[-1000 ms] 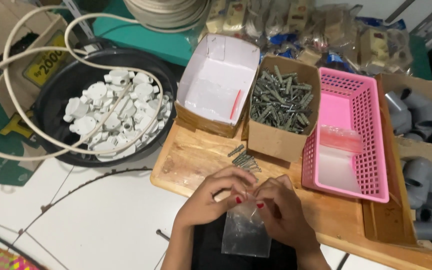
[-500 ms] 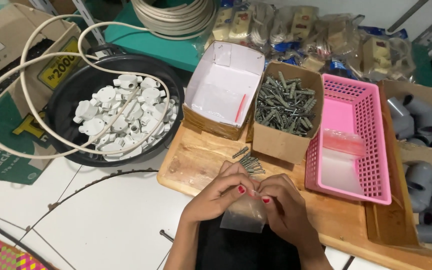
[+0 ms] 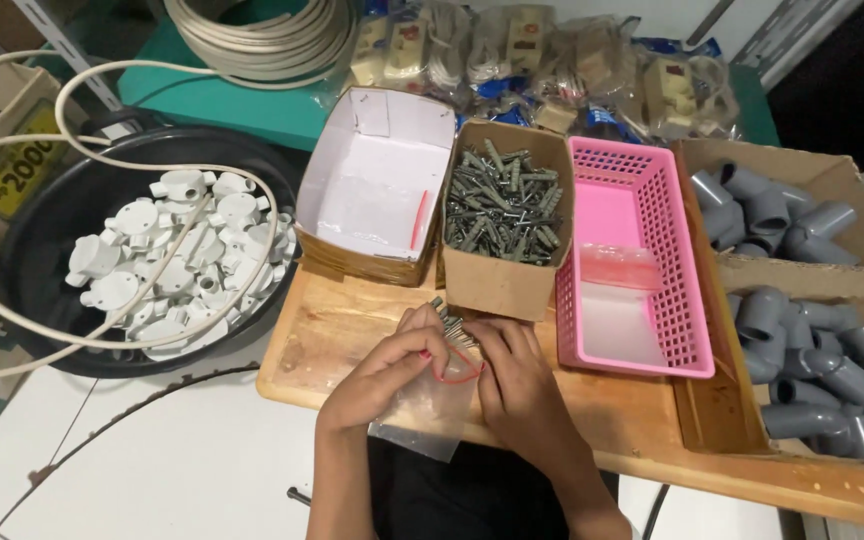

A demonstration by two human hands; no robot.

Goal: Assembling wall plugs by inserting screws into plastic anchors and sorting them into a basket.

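Both hands are working close together over the wooden board (image 3: 352, 345) near the front edge of the bench. The left hand (image 3: 392, 365) is pinching the top of a small clear bag (image 3: 430, 410) with narrow fingers, and the right hand (image 3: 517, 385) is closing on the same edge from the other side, so both are holding the bag between them. A thin red band (image 3: 462, 372) is showing at the bag's mouth, just between the fingertips. A few grey plugs (image 3: 449, 322) are lying on the board, touching or almost touching the knuckles.

The bag is hanging partly over the board's edge, above the lap, and this is the main risk, I think. If the grip on the mouth is loosening while the band is going on, the contents may be falling down to the floor instead of on the board. The band itself is under tension and may be snapping away from the fingers. I cannot tell how full the bag is, because the plastic is blurred.

The loose plugs beside the hands may be rolling off when a wrist is pushing them. The open box of plugs (image 3: 504, 215) is standing just behind the hands, and a quick lift of the hands could be knocking it. The pink basket (image 3: 632, 260) is near on the right.
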